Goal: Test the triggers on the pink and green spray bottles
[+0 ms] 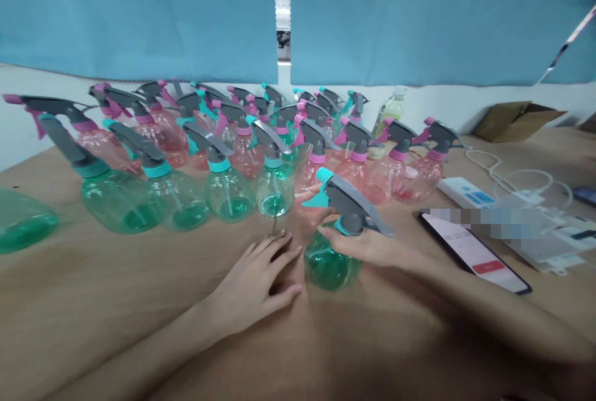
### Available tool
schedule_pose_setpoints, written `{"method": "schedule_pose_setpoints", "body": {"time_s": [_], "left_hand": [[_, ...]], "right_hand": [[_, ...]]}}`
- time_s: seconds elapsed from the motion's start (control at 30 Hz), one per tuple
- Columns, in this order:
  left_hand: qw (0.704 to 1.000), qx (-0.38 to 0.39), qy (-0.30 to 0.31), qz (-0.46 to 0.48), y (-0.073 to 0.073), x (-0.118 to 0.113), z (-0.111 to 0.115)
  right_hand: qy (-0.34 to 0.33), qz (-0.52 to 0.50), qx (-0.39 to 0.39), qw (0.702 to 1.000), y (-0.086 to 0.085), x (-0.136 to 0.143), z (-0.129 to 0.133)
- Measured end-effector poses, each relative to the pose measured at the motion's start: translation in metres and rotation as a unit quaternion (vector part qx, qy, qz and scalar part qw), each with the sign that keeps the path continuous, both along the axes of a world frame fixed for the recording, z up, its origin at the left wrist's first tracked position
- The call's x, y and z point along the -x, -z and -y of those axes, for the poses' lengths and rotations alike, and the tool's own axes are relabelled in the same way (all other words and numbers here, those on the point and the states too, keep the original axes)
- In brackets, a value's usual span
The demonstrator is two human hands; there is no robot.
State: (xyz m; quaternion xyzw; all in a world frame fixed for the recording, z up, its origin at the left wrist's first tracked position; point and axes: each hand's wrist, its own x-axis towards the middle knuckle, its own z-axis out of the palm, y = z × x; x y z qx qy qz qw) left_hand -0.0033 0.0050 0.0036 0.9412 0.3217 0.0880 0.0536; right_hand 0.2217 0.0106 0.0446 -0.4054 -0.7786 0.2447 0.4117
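Observation:
My right hand (367, 246) is wrapped around the neck of a green spray bottle (328, 269) with a grey and turquoise trigger head. The bottle stands tilted slightly on the table, its nozzle facing left. Just left of it, my left hand (254, 280) lies on the tabletop with its fingers apart, holding nothing. Beyond the hands, a front row of green spray bottles (274, 193) carries similar turquoise-collared heads. Pink spray bottles (384, 171) with pink collars stand to the right and behind. At the left edge a green bottle body (23, 224) is only partly in view.
On the right of the wooden table (186, 351) lie a phone (479, 258) showing a timer, a white power strip (465, 193) and pale cables (507, 171). Farther back are an open cardboard box (507, 123) and a clear labelled bottle (393, 109). A blue curtain (139, 16) hangs behind.

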Motion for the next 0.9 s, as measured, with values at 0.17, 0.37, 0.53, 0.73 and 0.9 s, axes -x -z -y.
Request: {"method": "schedule_pose_setpoints", "body": {"time_s": [0.17,0.37,0.53,0.73,0.9], "left_hand": [[1.000,-0.001,0.005,0.002,0.000,0.001,0.000],[1.000,-0.001,0.005,0.006,0.001,0.001,0.000],[1.000,-0.002,0.007,0.008,0.001,0.001,0.000],[1.000,-0.007,0.011,0.010,0.001,0.002,0.000],[1.000,-0.004,0.011,0.015,0.001,0.001,-0.001]], "right_hand": [[-0.017,-0.011,0.025,0.999,-0.004,0.000,0.002],[-0.012,-0.014,0.027,0.999,-0.008,-0.001,0.006],[-0.005,-0.018,0.044,0.999,-0.011,-0.001,0.008],[-0.003,-0.030,0.062,0.998,-0.017,0.001,0.009],[-0.013,-0.024,0.044,0.999,-0.017,0.001,0.008]]}}
